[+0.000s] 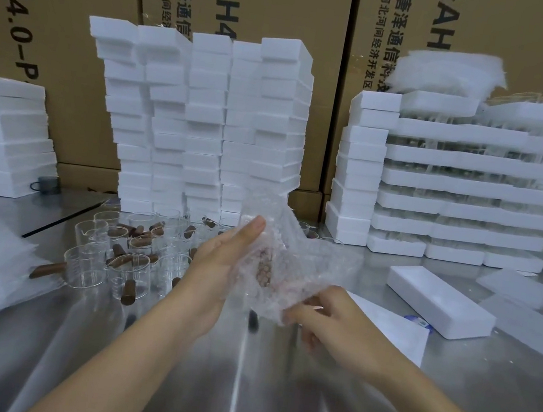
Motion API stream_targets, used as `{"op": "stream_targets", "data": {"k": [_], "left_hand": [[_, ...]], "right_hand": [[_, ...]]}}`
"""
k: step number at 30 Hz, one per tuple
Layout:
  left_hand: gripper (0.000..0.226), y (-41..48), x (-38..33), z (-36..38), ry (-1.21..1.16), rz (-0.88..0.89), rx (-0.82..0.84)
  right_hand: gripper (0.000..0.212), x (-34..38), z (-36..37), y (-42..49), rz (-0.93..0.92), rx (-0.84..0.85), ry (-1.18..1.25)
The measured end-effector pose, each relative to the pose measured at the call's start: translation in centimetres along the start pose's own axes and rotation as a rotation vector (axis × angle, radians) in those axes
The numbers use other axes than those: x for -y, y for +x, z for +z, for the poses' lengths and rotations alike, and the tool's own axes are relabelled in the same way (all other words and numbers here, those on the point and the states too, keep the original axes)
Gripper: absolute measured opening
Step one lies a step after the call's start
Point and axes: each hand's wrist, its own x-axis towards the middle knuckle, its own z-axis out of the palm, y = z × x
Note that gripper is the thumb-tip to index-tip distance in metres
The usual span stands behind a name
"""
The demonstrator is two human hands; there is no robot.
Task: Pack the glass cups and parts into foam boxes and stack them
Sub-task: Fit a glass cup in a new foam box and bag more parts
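Bubble wrap [290,260] is cushioning a brown part [265,269] above the desk [238,391]; I'm seeing left hand [218,261] fingers [249,230] straight, bracing it, right hand [335,314] fingers pinching its lower edge, foam box [437,300] waiting rightward.

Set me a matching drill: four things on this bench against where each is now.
1 bubble wrap
2 glass cups
3 single foam box
4 tall foam stack

A lying on the table, right side
B between left hand and right hand
C at the back, against the cartons
D standing on the table, left side

Pairs: 1-B, 2-D, 3-A, 4-C
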Motion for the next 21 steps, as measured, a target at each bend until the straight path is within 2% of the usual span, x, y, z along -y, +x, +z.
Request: {"op": "stream_targets", "data": {"k": [3,5,9,12,15,16,19,21], "left_hand": [[0.073,0.1,-0.4,-0.2,-0.051,-0.024,-0.007],[0.073,0.1,-0.6,-0.4,-0.069,-0.031,0.002],[0.075,0.1,-1.1,-0.9,-0.045,-0.024,-0.075],[0.066,0.3,-1.2,-1.4,-0.014,-0.022,-0.121],[0.040,0.0,-1.4,-1.2,0.052,-0.009,-0.140],[0.041,0.0,-1.2,-1.2,0.070,-0.002,-0.140],[0.054,0.0,-0.6,-0.6,0.085,-0.006,-0.151],[0.052,-0.3,-0.6,0.0,0.090,-0.020,-0.118]], "right_hand": [[0.019,-1.6,-0.1,1.2,-0.066,0.011,-0.144],[0.013,-2.0,-0.4,1.1,-0.083,0.003,-0.184],[0.013,-2.0,-1.1,1.4,-0.084,-0.175,-0.186],[0.021,-1.6,-2.1,1.5,-0.099,-0.408,-0.093],[0.022,-1.4,-3.3,1.7,-0.112,-0.631,-0.001],[0.020,-1.5,-3.7,1.7,-0.108,-0.675,0.021],[0.015,-1.5,-3.9,1.7,-0.088,-0.755,0.048],[0.021,-1.4,-4.0,1.9,-0.012,-0.707,0.189]]}}
